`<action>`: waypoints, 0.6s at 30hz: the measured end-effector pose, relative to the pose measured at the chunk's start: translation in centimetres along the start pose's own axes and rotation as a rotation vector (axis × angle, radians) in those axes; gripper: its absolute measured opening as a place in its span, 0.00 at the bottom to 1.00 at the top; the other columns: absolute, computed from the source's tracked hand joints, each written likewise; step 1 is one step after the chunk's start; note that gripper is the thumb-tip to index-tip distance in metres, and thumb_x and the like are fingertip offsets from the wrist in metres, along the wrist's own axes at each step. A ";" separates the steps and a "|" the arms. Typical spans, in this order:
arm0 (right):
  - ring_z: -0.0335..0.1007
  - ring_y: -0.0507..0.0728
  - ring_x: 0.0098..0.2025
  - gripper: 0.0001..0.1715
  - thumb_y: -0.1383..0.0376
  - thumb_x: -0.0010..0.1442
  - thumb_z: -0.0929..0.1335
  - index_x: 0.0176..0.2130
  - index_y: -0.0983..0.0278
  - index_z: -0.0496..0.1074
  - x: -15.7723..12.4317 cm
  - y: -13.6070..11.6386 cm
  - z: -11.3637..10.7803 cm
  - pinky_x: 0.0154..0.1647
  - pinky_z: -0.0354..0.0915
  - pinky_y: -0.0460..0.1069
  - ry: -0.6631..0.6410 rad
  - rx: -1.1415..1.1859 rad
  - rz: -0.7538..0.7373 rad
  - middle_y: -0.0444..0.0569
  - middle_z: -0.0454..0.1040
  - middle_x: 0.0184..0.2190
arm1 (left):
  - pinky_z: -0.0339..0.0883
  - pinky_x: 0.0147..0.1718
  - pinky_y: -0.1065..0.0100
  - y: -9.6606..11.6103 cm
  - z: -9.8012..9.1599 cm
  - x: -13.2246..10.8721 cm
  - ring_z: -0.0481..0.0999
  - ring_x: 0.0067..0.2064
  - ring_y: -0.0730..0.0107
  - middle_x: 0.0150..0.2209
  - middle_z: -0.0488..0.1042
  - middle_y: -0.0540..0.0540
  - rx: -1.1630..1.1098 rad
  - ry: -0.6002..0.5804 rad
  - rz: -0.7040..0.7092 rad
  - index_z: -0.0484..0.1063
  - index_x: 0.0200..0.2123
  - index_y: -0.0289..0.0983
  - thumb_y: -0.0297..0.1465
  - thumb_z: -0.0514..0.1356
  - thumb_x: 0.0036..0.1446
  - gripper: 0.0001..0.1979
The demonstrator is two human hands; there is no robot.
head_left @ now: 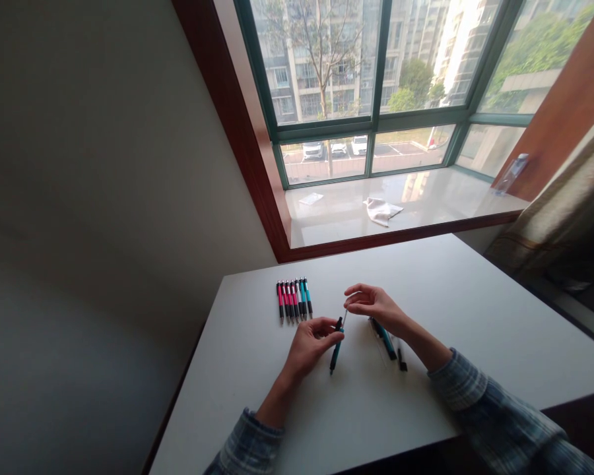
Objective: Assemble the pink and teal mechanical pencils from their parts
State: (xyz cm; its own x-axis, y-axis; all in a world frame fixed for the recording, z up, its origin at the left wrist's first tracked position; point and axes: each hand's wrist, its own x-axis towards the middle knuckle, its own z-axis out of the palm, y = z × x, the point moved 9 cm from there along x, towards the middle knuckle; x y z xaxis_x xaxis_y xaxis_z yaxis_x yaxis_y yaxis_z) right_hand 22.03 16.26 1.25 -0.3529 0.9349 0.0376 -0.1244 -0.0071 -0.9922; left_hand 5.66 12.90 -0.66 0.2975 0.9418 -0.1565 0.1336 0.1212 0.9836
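Note:
My left hand pinches a teal pen body with a black grip, its tip pointing down toward me. A short black piece shows beside the barrel at the same fingertips. Just above, my right hand pinches a thin, pale pen refill, whose lower end is close to the pen; whether it touches or enters the barrel I cannot tell. Below my right wrist lie loose pen parts: a teal barrel, a black-and-white piece and thin clear refills, partly hidden by the hand.
Several pens in pink, white and teal lie side by side on the white table, left of my hands. Behind it, the windowsill bears a crumpled white cloth and a clear bottle. A wall stands left.

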 end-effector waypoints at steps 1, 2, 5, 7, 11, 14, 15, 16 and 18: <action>0.80 0.61 0.43 0.26 0.55 0.53 0.78 0.47 0.62 0.75 0.0 -0.1 0.2 0.49 0.72 0.58 -0.018 -0.014 0.000 0.52 0.82 0.39 | 0.70 0.37 0.65 0.0 0.0 0.0 0.78 0.34 0.64 0.32 0.82 0.44 0.003 -0.002 0.001 0.82 0.39 0.34 0.38 0.74 0.47 0.18; 0.80 0.61 0.43 0.26 0.54 0.53 0.78 0.48 0.62 0.75 -0.1 -0.1 0.5 0.48 0.73 0.57 -0.039 -0.027 0.000 0.52 0.82 0.39 | 0.70 0.37 0.65 0.1 0.0 0.0 0.78 0.34 0.64 0.32 0.82 0.44 0.003 -0.003 0.004 0.82 0.40 0.34 0.37 0.74 0.47 0.18; 0.79 0.60 0.42 0.26 0.54 0.55 0.77 0.49 0.63 0.74 -0.3 -0.1 1.3 0.46 0.72 0.56 -0.113 -0.060 -0.010 0.51 0.82 0.39 | 0.69 0.36 0.66 0.3 -0.1 -0.1 0.76 0.33 0.66 0.31 0.81 0.45 -0.005 0.000 0.021 0.82 0.41 0.34 0.37 0.74 0.48 0.18; 0.78 0.59 0.40 0.26 0.54 0.56 0.77 0.50 0.63 0.74 -0.5 -0.2 1.9 0.44 0.72 0.54 -0.161 -0.096 -0.028 0.51 0.81 0.37 | 0.67 0.34 0.68 0.3 -0.1 0.0 0.75 0.32 0.68 0.30 0.79 0.47 -0.009 -0.005 0.034 0.81 0.44 0.35 0.36 0.74 0.48 0.20; 0.76 0.58 0.41 0.27 0.54 0.57 0.76 0.53 0.60 0.74 -0.8 -1.3 2.2 0.41 0.70 0.52 -0.175 -0.222 -0.096 0.51 0.81 0.43 | 0.67 0.36 0.68 0.5 0.1 0.0 0.76 0.33 0.68 0.30 0.78 0.47 -0.013 -0.036 0.065 0.79 0.50 0.36 0.36 0.73 0.50 0.23; 0.74 0.59 0.44 0.26 0.55 0.56 0.77 0.53 0.59 0.74 -1.1 -2.2 2.2 0.41 0.69 0.52 -0.144 -0.293 -0.148 0.52 0.79 0.47 | 0.68 0.37 0.67 0.5 0.1 -0.1 0.76 0.34 0.66 0.31 0.78 0.47 -0.004 -0.036 0.072 0.77 0.53 0.36 0.36 0.73 0.50 0.26; 0.74 0.59 0.45 0.26 0.56 0.56 0.77 0.52 0.58 0.75 -1.1 -2.3 2.3 0.42 0.69 0.53 -0.142 -0.301 -0.157 0.52 0.79 0.47 | 0.68 0.36 0.67 0.6 0.1 -0.1 0.76 0.34 0.66 0.32 0.79 0.46 -0.001 -0.037 0.074 0.76 0.54 0.36 0.36 0.73 0.50 0.27; 0.74 0.60 0.46 0.27 0.56 0.55 0.78 0.52 0.58 0.75 -1.2 -2.3 2.5 0.44 0.70 0.53 -0.144 -0.301 -0.161 0.52 0.79 0.47 | 0.68 0.36 0.66 0.6 0.2 -0.2 0.77 0.35 0.65 0.32 0.79 0.46 0.002 -0.040 0.078 0.76 0.54 0.36 0.37 0.73 0.50 0.28; 0.75 0.60 0.46 0.26 0.57 0.55 0.78 0.51 0.58 0.75 -1.3 -2.2 3.0 0.46 0.70 0.55 -0.156 -0.282 -0.164 0.51 0.79 0.46 | 0.69 0.38 0.65 0.7 0.4 -0.3 0.77 0.36 0.64 0.33 0.80 0.45 0.004 -0.051 0.084 0.75 0.55 0.36 0.37 0.73 0.51 0.28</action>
State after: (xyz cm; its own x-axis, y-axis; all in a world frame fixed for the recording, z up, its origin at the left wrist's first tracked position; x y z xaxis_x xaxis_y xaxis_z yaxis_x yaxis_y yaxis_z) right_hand 19.96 13.93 3.78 -0.4895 0.8500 0.1947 0.0625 0.2569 -0.9644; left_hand 6.05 12.60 0.04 0.3553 0.9315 -0.0780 0.1098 0.0412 0.9931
